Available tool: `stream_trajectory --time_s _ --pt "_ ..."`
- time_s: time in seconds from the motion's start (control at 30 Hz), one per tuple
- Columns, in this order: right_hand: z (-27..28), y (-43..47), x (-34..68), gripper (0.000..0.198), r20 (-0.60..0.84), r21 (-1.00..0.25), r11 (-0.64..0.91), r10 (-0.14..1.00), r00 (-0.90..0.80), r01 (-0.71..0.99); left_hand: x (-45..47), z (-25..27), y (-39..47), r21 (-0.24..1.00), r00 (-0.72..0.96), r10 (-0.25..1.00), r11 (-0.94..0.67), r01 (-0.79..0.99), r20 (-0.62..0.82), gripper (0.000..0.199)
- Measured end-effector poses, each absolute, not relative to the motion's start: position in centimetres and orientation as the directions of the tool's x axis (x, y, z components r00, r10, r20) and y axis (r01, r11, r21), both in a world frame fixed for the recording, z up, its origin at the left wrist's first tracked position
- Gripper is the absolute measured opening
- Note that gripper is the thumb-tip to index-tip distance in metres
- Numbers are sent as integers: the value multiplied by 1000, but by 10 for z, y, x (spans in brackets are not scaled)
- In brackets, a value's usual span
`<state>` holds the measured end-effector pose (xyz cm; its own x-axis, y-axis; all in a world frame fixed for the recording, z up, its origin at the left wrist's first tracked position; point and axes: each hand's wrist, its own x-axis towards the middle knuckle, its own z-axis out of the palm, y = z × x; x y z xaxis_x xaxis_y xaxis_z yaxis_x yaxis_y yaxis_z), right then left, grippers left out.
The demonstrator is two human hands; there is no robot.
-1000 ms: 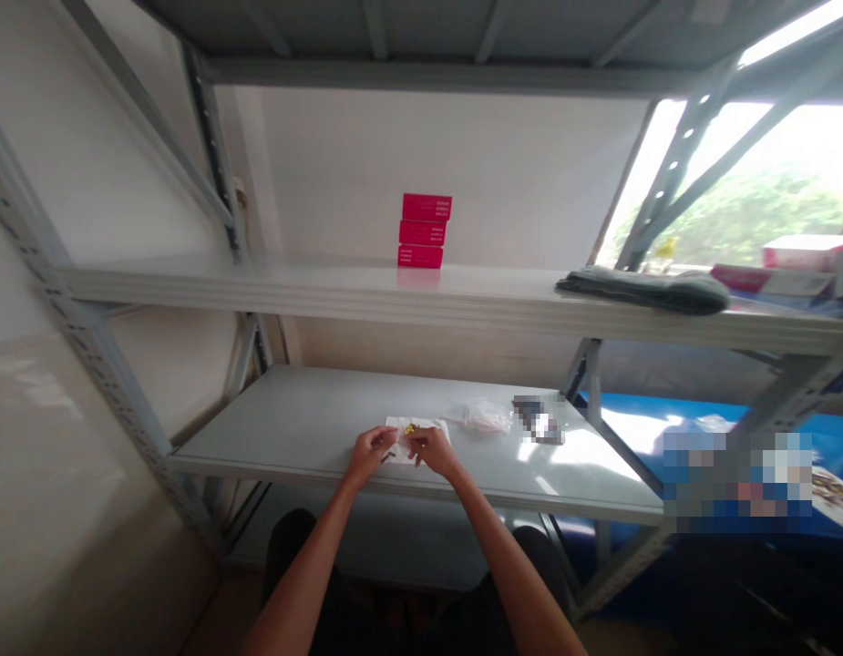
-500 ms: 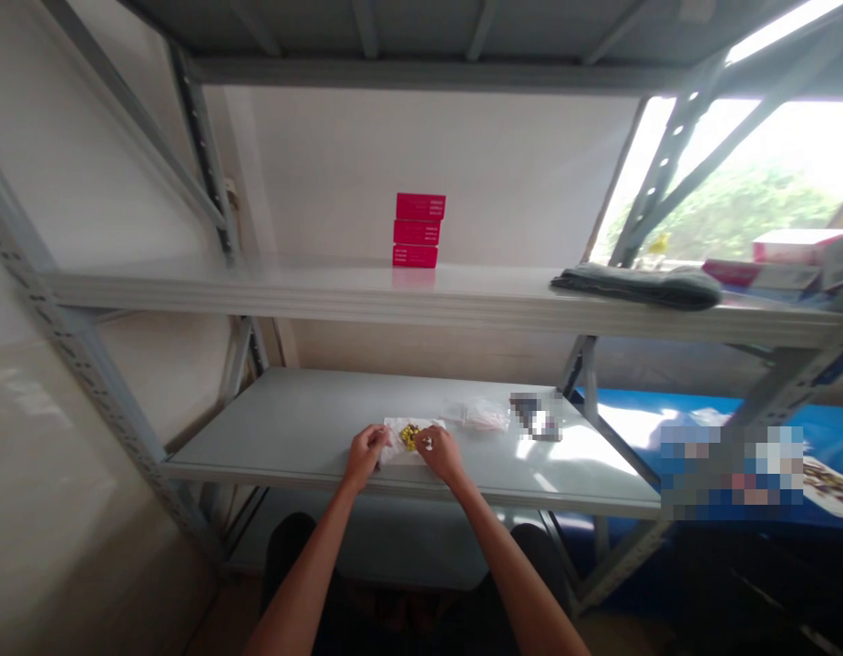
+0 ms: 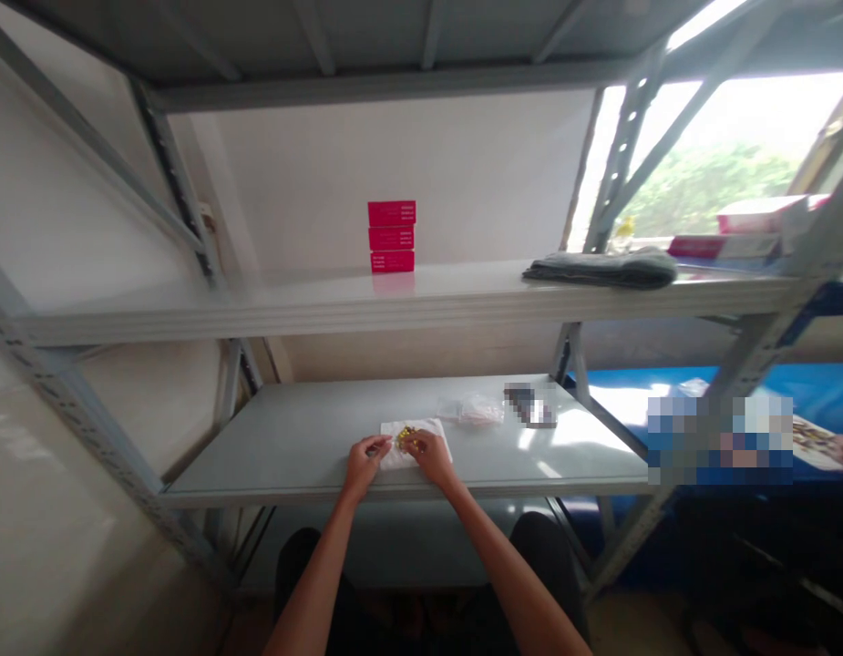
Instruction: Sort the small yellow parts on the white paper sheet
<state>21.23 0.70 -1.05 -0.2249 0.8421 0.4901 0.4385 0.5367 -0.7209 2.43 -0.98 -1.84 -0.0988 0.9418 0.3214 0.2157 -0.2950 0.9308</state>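
Note:
A white sheet (image 3: 395,462), paper or cloth, lies near the front edge of the lower shelf. On it sits a small heap of yellow-gold and dark pieces (image 3: 405,438), too small to name. My left hand (image 3: 364,458) is at the sheet's left edge, thumb and fingertips closed together; anything in them is too small to make out. From the right, my right hand (image 3: 430,454) reaches over the sheet. Its bent fingers come together at the heap and cover part of it, so what they pinch is hidden.
Behind the sheet lies a clear plastic bag (image 3: 481,410), with a blurred-out dark object (image 3: 530,405) to its right. The upper shelf (image 3: 291,310) holds stacked red boxes (image 3: 392,239) and a folded grey cloth (image 3: 602,270). A metal post (image 3: 728,383) stands at right, before a blue surface (image 3: 619,378).
My right hand has moved left onto the heap, covering more of it. A small white spot by its fingers no longer shows. My left hand stays at the sheet's left edge. The view has shifted slightly.

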Motion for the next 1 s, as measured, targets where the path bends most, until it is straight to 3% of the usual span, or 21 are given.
stream_trajectory --time_s 0.1,0.47,0.8,1.0 --pt "-6 6 201 12 469 -805 511 859 -204 302 24 -16 -11 931 -97 942 -296 213 322 39" --pt "-24 6 192 16 462 -865 474 880 -106 163 24 -19 -10 956 -119 952 -270 116 283 39" --pt "-24 10 189 14 515 -768 543 839 -177 338 27 -19 -7 972 -160 959 -229 53 235 40" --pt "-27 6 190 19 471 -779 549 831 -296 302 29 -16 -8 963 -222 943 -265 -56 247 42"
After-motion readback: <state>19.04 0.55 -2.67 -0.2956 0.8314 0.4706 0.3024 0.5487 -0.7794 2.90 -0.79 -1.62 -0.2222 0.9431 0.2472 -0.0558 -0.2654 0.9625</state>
